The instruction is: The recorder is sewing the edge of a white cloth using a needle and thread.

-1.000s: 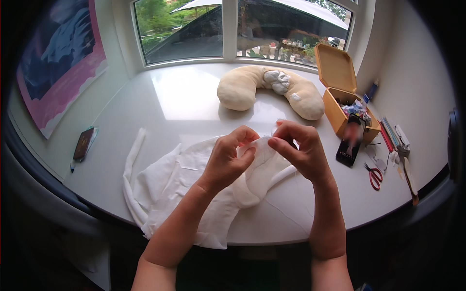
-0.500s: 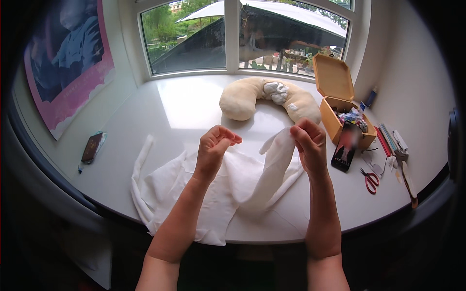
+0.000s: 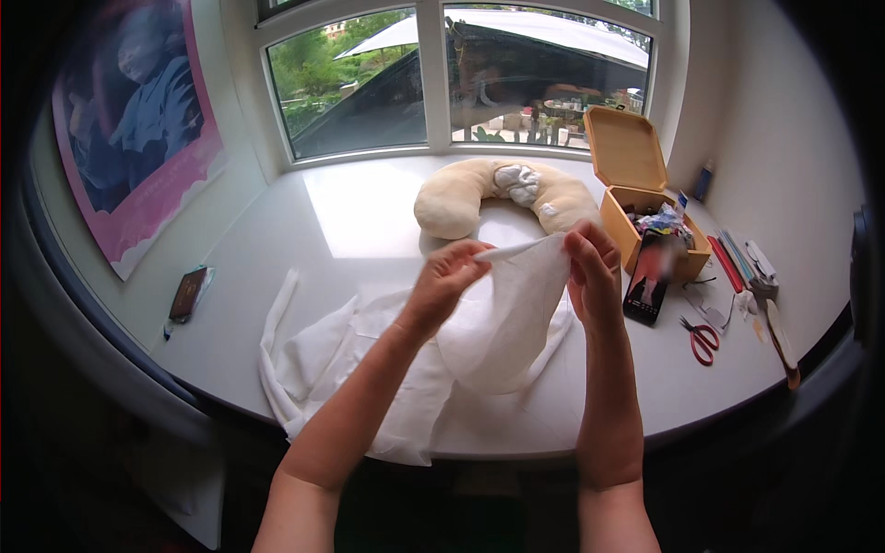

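I note the left hand (image 3: 450, 274), apart from the raised white cloth (image 3: 518, 318) half a second ago, now pinching its upper edge, while the right hand (image 3: 593, 267) retains its grip opposite, the cloth hanging between them over the counter (image 3: 668, 382).

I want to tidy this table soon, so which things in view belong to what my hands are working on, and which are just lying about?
In the work:
white cloth, pinched by left hand and right hand

Apparently lying about:
beige U-shaped neck pillow (link to the cloth unclear)
smartphone
open wooden box
red-handled pliers
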The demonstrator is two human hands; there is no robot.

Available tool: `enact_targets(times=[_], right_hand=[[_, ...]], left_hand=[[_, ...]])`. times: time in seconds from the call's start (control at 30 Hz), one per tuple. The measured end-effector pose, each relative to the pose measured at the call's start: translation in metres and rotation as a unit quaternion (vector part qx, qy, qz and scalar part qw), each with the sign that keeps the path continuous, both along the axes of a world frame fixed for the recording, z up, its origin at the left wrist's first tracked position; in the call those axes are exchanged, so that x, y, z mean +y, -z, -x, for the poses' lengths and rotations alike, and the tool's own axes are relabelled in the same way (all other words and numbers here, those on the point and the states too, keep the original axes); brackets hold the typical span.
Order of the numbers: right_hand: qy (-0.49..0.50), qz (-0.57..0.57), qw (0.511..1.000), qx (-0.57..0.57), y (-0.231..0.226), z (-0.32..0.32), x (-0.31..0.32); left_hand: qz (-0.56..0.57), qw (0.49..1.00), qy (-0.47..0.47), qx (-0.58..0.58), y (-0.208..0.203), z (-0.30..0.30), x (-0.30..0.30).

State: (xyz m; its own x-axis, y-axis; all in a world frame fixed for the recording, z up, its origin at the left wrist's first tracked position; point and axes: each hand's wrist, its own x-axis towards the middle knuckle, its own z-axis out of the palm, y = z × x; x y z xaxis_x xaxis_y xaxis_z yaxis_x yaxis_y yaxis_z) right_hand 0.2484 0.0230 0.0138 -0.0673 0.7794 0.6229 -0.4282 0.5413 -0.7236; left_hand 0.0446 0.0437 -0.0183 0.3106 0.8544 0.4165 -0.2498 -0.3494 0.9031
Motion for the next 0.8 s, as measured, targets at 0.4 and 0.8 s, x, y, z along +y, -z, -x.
enact_targets(times=[0.4,0.8], right_hand=[[-0.015,0.085,0.987,-0.133,0.007,0.006,0.005],[-0.011,0.148,0.952,-0.269,0.012,0.027,0.006]], left_hand=[[0.032,0.998,-0.021,0.059,-0.076,0.058,-0.03],[-0.049,0.962,-0.005,0.269,-0.019,0.05,-0.011]])
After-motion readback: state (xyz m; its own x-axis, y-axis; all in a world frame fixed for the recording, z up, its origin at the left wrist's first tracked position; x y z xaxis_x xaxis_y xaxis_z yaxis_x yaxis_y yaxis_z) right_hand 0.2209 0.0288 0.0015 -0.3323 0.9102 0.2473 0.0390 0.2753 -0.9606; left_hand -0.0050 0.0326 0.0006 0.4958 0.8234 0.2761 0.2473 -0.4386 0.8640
